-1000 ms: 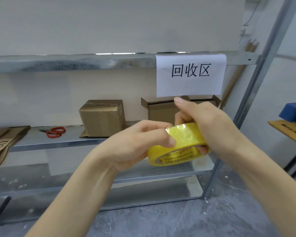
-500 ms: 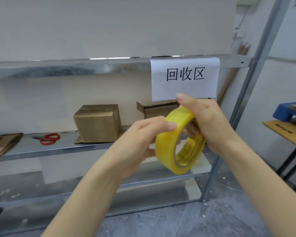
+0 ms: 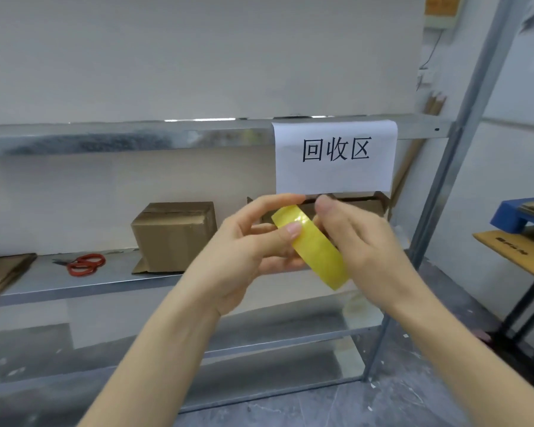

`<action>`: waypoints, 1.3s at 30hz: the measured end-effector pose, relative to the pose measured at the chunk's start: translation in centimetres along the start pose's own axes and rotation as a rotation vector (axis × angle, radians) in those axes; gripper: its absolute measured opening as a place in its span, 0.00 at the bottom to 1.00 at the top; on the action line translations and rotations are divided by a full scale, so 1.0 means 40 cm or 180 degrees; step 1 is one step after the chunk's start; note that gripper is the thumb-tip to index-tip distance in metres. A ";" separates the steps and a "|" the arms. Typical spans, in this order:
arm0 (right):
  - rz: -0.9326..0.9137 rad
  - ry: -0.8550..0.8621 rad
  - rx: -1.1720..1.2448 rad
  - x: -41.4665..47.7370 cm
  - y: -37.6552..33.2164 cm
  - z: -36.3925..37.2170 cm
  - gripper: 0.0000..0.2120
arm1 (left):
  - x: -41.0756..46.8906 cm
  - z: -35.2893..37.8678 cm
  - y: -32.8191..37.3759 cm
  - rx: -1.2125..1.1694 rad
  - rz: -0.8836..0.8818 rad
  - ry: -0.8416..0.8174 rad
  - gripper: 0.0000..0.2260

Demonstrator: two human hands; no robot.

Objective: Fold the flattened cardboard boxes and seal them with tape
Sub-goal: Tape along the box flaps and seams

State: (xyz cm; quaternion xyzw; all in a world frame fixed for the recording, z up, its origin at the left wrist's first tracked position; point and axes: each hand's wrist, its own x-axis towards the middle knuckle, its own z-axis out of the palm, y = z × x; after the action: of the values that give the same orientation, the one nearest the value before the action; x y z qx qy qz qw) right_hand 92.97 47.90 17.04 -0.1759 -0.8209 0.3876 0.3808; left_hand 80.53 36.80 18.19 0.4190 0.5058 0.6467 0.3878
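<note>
Tape roll (image 3: 318, 257) rotated; left hand (image 3: 244, 254), right hand (image 3: 367, 248) fingers (image 3: 278, 201) clamped on it; metal shelf (image 3: 74, 285) behind.

Left hand (image 3: 244, 251) and right hand (image 3: 364, 251) grip a yellow tape roll (image 3: 313, 251).

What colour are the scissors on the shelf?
The scissors have red handles; the head view shows them.

We face a galvanized metal rack (image 3: 437, 211). On its middle shelf (image 3: 43, 286) we find flattened cardboard (image 3: 3, 272) at the left end, then red-handled scissors (image 3: 85, 264), a closed cardboard box (image 3: 173, 235), and, partly hidden, an open-topped cardboard box (image 3: 363, 205). A paper sign (image 3: 335, 177) hangs from the upper shelf (image 3: 136, 140).
</note>
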 end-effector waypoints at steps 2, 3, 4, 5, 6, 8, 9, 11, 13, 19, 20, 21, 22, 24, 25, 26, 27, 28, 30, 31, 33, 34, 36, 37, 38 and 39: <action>-0.0022 -0.0326 -0.0096 -0.014 0.004 0.022 0.25 | 0.009 0.000 -0.003 -0.0201 0.0007 0.0184 0.13; -0.0065 -0.0300 -0.0193 -0.010 0.008 0.024 0.24 | 0.011 -0.005 -0.002 -0.0151 -0.0028 0.0180 0.12; -0.0151 -0.0239 -0.0301 -0.002 0.012 0.021 0.24 | 0.010 -0.012 0.002 0.0018 -0.0090 0.0145 0.10; -0.0211 -0.0231 -0.0375 0.007 0.012 0.016 0.25 | 0.008 -0.023 0.010 0.0361 -0.0141 0.0097 0.08; -0.0206 -0.0274 -0.0393 0.012 0.011 0.011 0.27 | 0.006 -0.036 0.019 0.0874 -0.0154 0.0047 0.07; -0.0135 -0.0362 -0.0415 0.014 0.005 0.005 0.30 | 0.011 -0.062 0.030 0.2064 0.0020 0.0094 0.09; -0.0135 -0.0374 -0.0481 0.015 0.003 0.004 0.32 | 0.015 -0.071 0.033 0.2525 0.0241 0.0180 0.10; -0.0120 -0.0386 -0.0491 0.016 -0.002 0.010 0.36 | 0.017 -0.074 0.039 0.2765 0.0673 0.0273 0.10; -0.0116 -0.0360 -0.0429 0.023 -0.007 0.013 0.37 | 0.015 -0.071 0.039 0.2379 0.0830 0.0100 0.10; 0.0054 -0.0238 -0.0475 0.022 -0.011 0.012 0.36 | 0.027 -0.084 0.039 0.1958 0.0582 -0.0353 0.05; 0.0060 -0.0213 -0.0482 0.019 -0.011 0.014 0.36 | 0.031 -0.087 0.035 0.1932 0.0563 -0.0424 0.04; 0.0062 -0.0174 -0.0475 0.018 -0.011 0.016 0.35 | 0.035 -0.089 0.030 0.1889 0.0556 -0.0482 0.04; 0.0067 -0.0125 -0.0461 0.018 -0.010 0.020 0.35 | 0.037 -0.089 0.023 0.1805 0.0560 -0.0501 0.03; 0.0073 -0.0040 -0.0405 0.020 -0.009 0.028 0.35 | 0.039 -0.086 0.011 0.1566 0.0552 -0.0453 0.02; 0.0097 -0.0005 -0.0334 0.020 -0.006 0.033 0.34 | 0.039 -0.083 0.007 0.1455 0.0533 -0.0425 0.02; 0.0133 0.0023 -0.0243 0.020 -0.003 0.038 0.34 | 0.038 -0.080 0.003 0.1365 0.0504 -0.0391 0.02; 0.0163 0.0045 -0.0156 0.019 0.000 0.042 0.34 | 0.037 -0.079 0.000 0.1305 0.0481 -0.0351 0.02; 0.0183 0.0070 -0.0082 0.018 0.002 0.046 0.33 | 0.037 -0.079 -0.003 0.1278 0.0472 -0.0303 0.02; 0.0214 0.0129 0.0044 0.012 0.006 0.054 0.33 | 0.038 -0.078 -0.007 0.1283 0.0462 -0.0241 0.03; 0.0218 0.0147 0.0092 0.010 0.008 0.056 0.33 | 0.039 -0.077 -0.009 0.1276 0.0461 -0.0219 0.04; 0.0228 0.0160 0.0176 0.006 0.009 0.060 0.33 | 0.038 -0.074 -0.011 0.1269 0.0474 -0.0176 0.06; 0.0237 0.0159 0.0222 0.004 0.009 0.061 0.33 | 0.037 -0.073 -0.011 0.1280 0.0490 -0.0150 0.07; 0.0254 0.0153 0.0327 0.001 0.008 0.061 0.33 | 0.032 -0.068 -0.010 0.1312 0.0529 -0.0095 0.08; 0.0270 0.0152 0.0377 -0.002 0.008 0.059 0.33 | 0.031 -0.065 -0.011 0.1328 0.0542 -0.0072 0.09; 0.0286 0.0146 0.0413 -0.003 0.008 0.058 0.33 | 0.030 -0.062 -0.011 0.1337 0.0554 -0.0048 0.09; 0.0299 0.0137 0.0437 -0.005 0.008 0.057 0.33 | 0.028 -0.059 -0.011 0.1343 0.0570 -0.0024 0.09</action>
State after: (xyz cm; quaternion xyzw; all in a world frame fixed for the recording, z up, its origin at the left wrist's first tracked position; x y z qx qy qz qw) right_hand 91.38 46.83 15.76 -0.1960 -0.7748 0.4566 0.3909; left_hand 77.97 37.15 17.58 0.5365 0.5891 0.5569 0.2345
